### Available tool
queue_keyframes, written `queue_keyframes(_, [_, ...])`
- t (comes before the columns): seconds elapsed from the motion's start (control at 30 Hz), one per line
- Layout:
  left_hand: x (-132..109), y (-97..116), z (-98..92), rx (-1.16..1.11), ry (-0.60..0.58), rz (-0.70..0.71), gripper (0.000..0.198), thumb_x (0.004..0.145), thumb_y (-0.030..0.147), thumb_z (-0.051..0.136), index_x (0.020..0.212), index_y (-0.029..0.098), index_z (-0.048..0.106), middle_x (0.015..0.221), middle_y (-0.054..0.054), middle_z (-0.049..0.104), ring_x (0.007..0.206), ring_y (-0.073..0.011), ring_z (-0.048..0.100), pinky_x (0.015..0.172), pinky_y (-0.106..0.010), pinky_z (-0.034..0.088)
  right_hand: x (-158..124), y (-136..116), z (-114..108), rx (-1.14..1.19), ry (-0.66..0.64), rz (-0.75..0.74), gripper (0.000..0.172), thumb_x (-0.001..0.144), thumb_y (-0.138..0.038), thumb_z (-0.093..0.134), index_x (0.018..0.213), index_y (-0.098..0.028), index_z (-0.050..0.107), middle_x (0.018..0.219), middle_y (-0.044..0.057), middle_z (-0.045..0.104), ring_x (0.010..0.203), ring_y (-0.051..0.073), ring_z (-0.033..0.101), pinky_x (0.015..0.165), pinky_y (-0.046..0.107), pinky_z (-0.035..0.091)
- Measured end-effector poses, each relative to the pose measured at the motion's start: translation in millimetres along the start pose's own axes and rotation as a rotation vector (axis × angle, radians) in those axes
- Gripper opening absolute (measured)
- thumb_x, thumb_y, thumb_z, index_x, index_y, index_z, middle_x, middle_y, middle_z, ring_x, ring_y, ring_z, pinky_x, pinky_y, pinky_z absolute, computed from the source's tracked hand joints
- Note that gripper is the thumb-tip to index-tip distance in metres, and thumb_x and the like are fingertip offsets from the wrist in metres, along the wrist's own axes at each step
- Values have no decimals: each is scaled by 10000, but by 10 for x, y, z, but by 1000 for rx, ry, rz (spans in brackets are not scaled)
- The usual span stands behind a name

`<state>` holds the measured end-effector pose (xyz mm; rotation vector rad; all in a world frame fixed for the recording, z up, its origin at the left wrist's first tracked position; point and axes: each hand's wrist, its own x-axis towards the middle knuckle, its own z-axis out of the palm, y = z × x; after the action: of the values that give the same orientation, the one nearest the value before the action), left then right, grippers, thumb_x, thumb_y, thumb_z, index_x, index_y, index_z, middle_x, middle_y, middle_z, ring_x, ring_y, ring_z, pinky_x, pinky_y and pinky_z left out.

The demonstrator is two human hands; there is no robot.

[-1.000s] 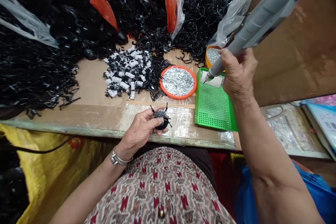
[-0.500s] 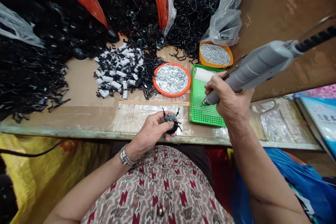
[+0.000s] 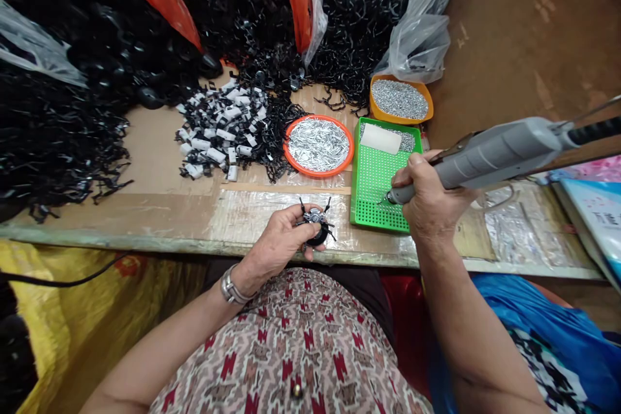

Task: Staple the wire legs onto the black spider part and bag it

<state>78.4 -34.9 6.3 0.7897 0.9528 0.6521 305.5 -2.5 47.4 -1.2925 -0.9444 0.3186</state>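
Note:
Near the table's front edge, my left hand (image 3: 281,236) is closed on a black plastic spider-like toy (image 3: 317,233), thumb on top, its thin legs sticking out. My right hand (image 3: 431,200) is wrapped round a grey electric screwdriver (image 3: 504,149). The driver slants down to the left, and its tip is over the perforated green tray (image 3: 369,207); whether it touches the tray I cannot tell. At the back of that tray lie small metal screws (image 3: 408,140) and a white strip (image 3: 381,138).
An orange-red dish of metal pins (image 3: 319,145) stands left of the tray. Behind the tray is a yellow-orange bowl of small metal parts (image 3: 400,100). White and black pieces (image 3: 223,129) are heaped to the left, with black plastic parts (image 3: 53,116) piled beyond. A book (image 3: 589,213) lies far right.
My right hand has moved slightly right and down with the screwdriver, baring more of the green tray and its screws. My left hand keeps its hold on the black toy.

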Motion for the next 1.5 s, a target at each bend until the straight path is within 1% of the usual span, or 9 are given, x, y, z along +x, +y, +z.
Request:
queue_keyframes(0.13, [6, -9, -6, -3, -1, 13, 386, 810, 261, 739, 1158, 126, 643, 815, -34, 698, 616, -168, 727, 425, -190, 499, -5, 25, 12, 1, 21, -11, 186, 799, -340, 730, 767, -232, 582, 502, -79, 547, 416, 141, 546, 507, 324, 531])
queue_keyframes(0.27, [-5, 0, -2, -10, 7, 2, 415, 805, 275, 743, 1173, 118, 635, 810, -33, 691, 609, -171, 725, 418, -195, 496, -17, 17, -7, 2, 5, 5, 235, 799, -371, 735, 743, -235, 551, 494, -87, 520, 418, 133, 545, 514, 312, 534])
queue_keyframes(0.57, [19, -41, -42, -38, 2, -21, 444, 805, 287, 758, 1200, 133, 626, 835, -40, 694, 616, -182, 738, 407, -188, 479, -17, 44, -23, -27, 14, -8, 204, 807, -342, 724, 767, -228, 560, 506, -91, 530, 430, 128, 559, 531, 301, 537])
queue_keyframes(0.7, [25, -61, -60, -38, -15, -6, 424, 815, 287, 757, 1193, 138, 634, 859, -44, 700, 618, -176, 740, 428, -192, 498, -16, 26, -2, -13, 21, -19, 175, 812, -317, 729, 768, -221, 589, 509, -87, 537, 430, 131, 561, 501, 289, 515])
queue_keyframes(0.9, [12, -27, -43, -37, -15, -10, 413, 799, 291, 760, 1159, 128, 640, 828, -44, 689, 591, -169, 725, 402, -188, 471, -42, 7, 27, -26, 79, -45, 143, 809, -278, 728, 758, -210, 613, 509, -77, 568, 436, 125, 561, 524, 287, 515])
queue_keyframes(1.1, [23, -27, -40, -35, -6, -19, 451, 790, 294, 764, 1187, 126, 630, 830, -43, 694, 582, -170, 724, 398, -186, 460, -47, 8, 13, -19, 53, -14, 202, 797, -310, 742, 721, -223, 577, 499, -79, 561, 439, 135, 557, 529, 306, 520])
queue_keyframes(1.27, [25, 2, -22, -28, 3, -22, 430, 783, 285, 760, 1159, 117, 639, 809, -50, 697, 571, -176, 721, 394, -197, 471, -30, 12, 16, -6, 58, -16, 172, 800, -320, 735, 770, -221, 598, 498, -84, 548, 440, 133, 556, 542, 318, 529])
queue_keyframes(1.37, [22, 35, -7, -29, 11, -34, 408, 767, 274, 768, 1124, 115, 650, 786, -48, 695, 558, -178, 718, 387, -197, 470, 0, -50, 46, 10, 53, -7, 175, 797, -330, 747, 772, -235, 602, 503, -81, 545, 432, 139, 551, 514, 325, 515])
queue_keyframes(1.5, [35, 73, 5, -31, 22, -67, 391, 739, 244, 770, 1094, 117, 668, 757, -31, 685, 540, -176, 715, 386, -196, 472, -5, -238, 118, 56, 10, 0, 177, 797, -326, 756, 751, -253, 601, 507, -68, 530, 434, 151, 538, 480, 333, 488])
